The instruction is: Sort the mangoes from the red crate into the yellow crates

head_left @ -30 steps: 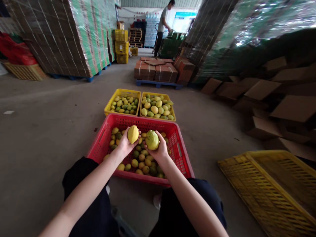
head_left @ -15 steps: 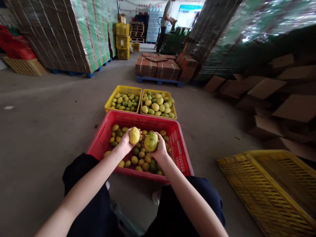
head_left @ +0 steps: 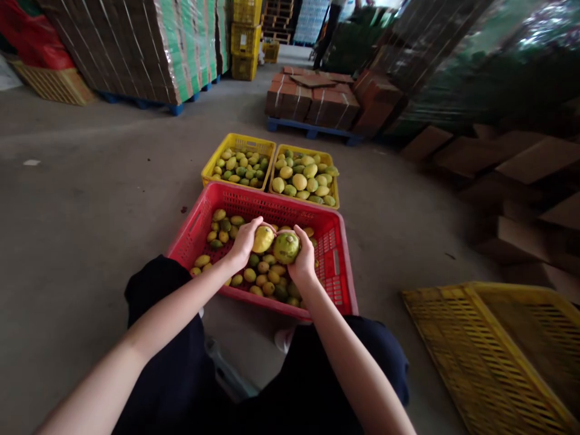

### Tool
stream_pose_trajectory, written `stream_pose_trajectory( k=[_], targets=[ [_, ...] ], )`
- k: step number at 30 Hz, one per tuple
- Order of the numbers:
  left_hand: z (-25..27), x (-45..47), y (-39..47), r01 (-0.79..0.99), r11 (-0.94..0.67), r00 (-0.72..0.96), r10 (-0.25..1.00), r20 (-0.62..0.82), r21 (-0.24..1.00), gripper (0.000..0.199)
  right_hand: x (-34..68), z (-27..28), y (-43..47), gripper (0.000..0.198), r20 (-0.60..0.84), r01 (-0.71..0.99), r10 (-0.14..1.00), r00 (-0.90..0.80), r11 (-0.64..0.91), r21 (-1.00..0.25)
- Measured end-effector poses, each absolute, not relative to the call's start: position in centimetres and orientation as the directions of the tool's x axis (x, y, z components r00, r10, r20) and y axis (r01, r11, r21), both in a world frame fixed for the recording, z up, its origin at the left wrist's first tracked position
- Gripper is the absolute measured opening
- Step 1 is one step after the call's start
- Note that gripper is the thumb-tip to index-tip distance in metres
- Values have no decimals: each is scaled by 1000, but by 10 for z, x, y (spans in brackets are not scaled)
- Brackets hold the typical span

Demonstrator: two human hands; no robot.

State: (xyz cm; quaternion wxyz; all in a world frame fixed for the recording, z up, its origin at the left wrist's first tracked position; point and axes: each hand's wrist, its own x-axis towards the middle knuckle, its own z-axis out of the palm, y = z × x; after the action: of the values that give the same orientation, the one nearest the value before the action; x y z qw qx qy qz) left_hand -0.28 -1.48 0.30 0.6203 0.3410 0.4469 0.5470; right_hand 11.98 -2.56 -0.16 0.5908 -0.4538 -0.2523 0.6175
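Observation:
My left hand (head_left: 244, 241) is closed around a yellow lemon (head_left: 263, 239). Close beside it, my right hand (head_left: 304, 254) grips a larger greenish-yellow lemon (head_left: 286, 248), its stem end facing me. Both hands are over a red plastic crate (head_left: 190, 232) between my knees, with many yellow and green lemons (head_left: 268, 277) lying in its bottom. My forearms and hands hide part of that fruit.
Two yellow crates (head_left: 238, 138) of lemons stand against the red crate's far side. A tilted yellow crate (head_left: 480, 338) is at right. Farther off are strapped cartons (head_left: 312, 99) on a blue pallet, loose cardboard boxes (head_left: 516, 157), wrapped stacks (head_left: 136, 48) and a standing person (head_left: 328, 30).
Both hands have turned, so the two lemons show different sides and sit closer together. My view has tilted down and shifted left.

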Motion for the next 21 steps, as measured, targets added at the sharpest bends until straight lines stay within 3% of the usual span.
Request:
stream_pose_trajectory(
  k=[8, 21],
  targets=[
    [7, -3, -17, -288, 32, -20, 999, -39, 957, 42, 119, -1, -26, 27, -52, -352, 983, 178, 14, -936],
    [11, -5, -21, -203, -47, -26, 999, 42, 978, 43, 122, -5, -28, 26, 27, -282, 982, 188, 81, -956]
  ],
)
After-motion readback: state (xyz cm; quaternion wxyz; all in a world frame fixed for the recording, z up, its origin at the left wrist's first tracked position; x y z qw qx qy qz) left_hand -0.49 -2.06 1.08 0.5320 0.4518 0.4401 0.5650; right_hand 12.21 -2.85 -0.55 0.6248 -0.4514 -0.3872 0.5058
